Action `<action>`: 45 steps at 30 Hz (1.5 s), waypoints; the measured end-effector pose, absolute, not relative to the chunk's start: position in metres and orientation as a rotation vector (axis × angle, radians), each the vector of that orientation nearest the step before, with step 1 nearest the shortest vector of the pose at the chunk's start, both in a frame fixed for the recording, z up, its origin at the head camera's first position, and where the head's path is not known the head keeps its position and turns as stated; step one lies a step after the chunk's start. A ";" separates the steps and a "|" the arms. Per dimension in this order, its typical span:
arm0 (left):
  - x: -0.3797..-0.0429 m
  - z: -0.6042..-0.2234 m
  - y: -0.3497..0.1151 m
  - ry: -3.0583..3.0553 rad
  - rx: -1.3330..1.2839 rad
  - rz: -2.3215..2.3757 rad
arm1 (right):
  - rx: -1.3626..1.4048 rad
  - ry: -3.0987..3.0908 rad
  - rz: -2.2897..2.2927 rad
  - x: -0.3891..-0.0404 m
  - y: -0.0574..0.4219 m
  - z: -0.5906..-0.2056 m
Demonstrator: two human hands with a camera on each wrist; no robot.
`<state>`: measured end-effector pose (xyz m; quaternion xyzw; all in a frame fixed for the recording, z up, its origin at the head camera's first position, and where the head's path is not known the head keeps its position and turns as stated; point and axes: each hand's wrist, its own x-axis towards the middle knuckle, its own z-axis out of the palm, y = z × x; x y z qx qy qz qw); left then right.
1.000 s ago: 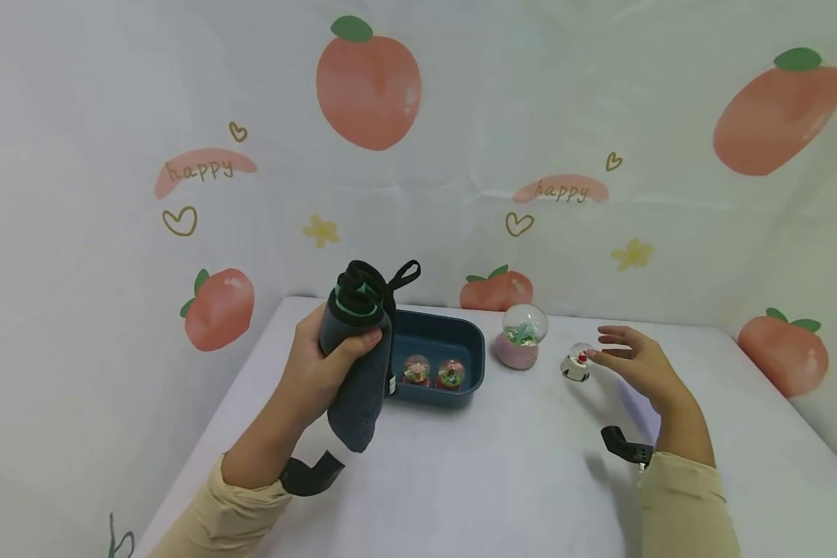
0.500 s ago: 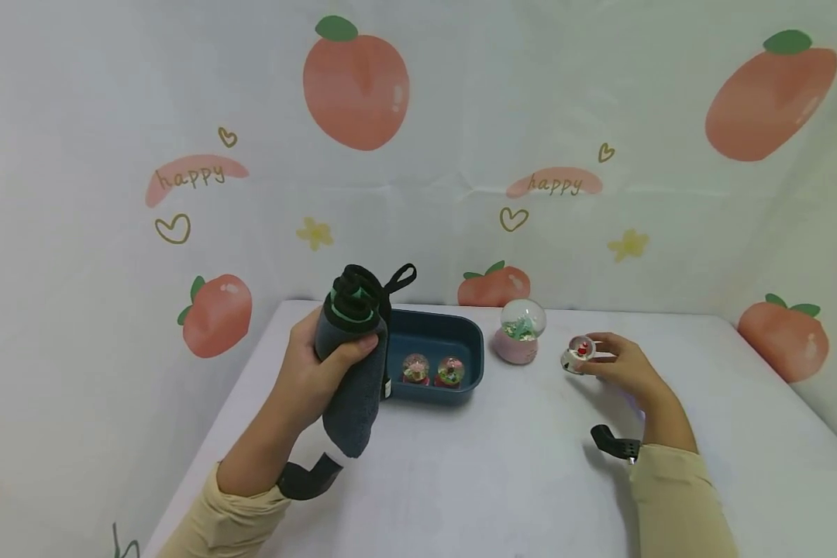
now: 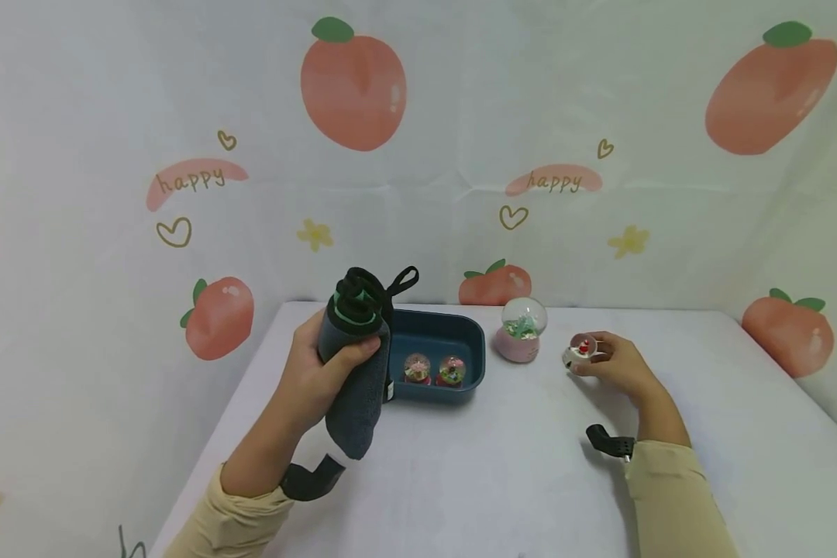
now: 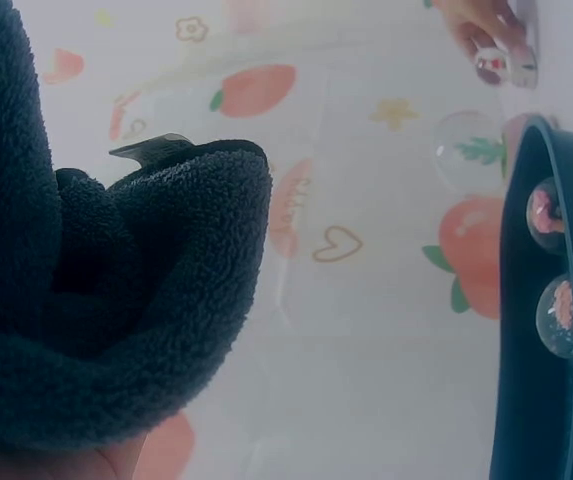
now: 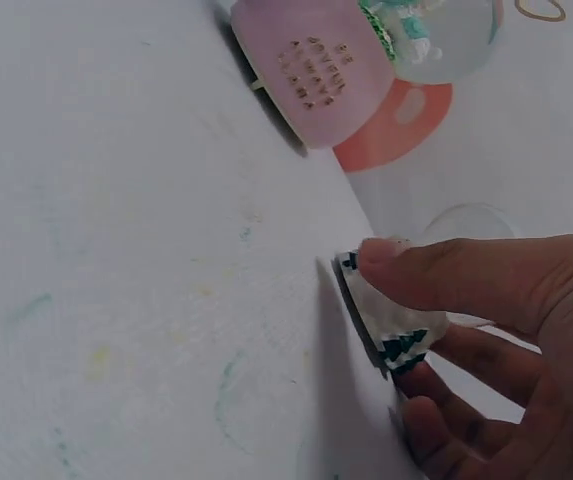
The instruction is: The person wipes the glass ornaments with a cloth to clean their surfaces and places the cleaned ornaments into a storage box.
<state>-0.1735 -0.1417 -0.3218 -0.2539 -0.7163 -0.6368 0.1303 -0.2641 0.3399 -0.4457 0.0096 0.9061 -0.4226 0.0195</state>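
My left hand [image 3: 307, 380] grips a rolled dark blue-grey towel [image 3: 352, 395] with black trim and a hanging loop, held up off the table. In the left wrist view the towel [image 4: 156, 290] hides most of that hand. At the right, my right hand [image 3: 624, 364] pinches a small snow globe [image 3: 576, 355] with a white base and a red figure inside. Up close, the thumb lies across the white-and-green base [image 5: 391, 318], with fingers on its other side. The base is at the table surface; whether it touches, I cannot tell.
Behind the towel stands a dark blue bin [image 3: 435, 337] holding two small snow globes [image 3: 416, 368] with red bases. A larger snow globe [image 3: 518, 341] on a pink base stands between the bin and my right hand. A fruit-printed curtain [image 3: 425, 194] backs the white table [image 3: 474, 480].
My right hand has come in from the right, its extended fingers closing round the small snow globe. The left hand keeps hold of the towel in nearly the same place. The view shifts slightly.
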 end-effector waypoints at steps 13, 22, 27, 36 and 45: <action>-0.176 -0.324 -0.140 -2.113 -0.744 -1.823 | 0.153 2.864 -1.494 -0.257 0.334 -0.438; -0.176 -0.323 -0.140 -2.114 -0.759 -1.807 | 0.133 3.003 -1.728 -0.249 0.317 -0.394; -0.176 -0.324 -0.140 -2.131 -0.758 -1.815 | -0.047 3.101 -1.847 -0.241 0.295 -0.368; -0.175 -0.327 -0.137 -2.155 -0.735 -1.833 | -0.818 3.001 -2.047 -0.211 0.234 -0.329; -0.169 -0.331 -0.129 -2.159 -0.772 -1.855 | -1.508 2.790 -1.938 -0.181 0.173 -0.319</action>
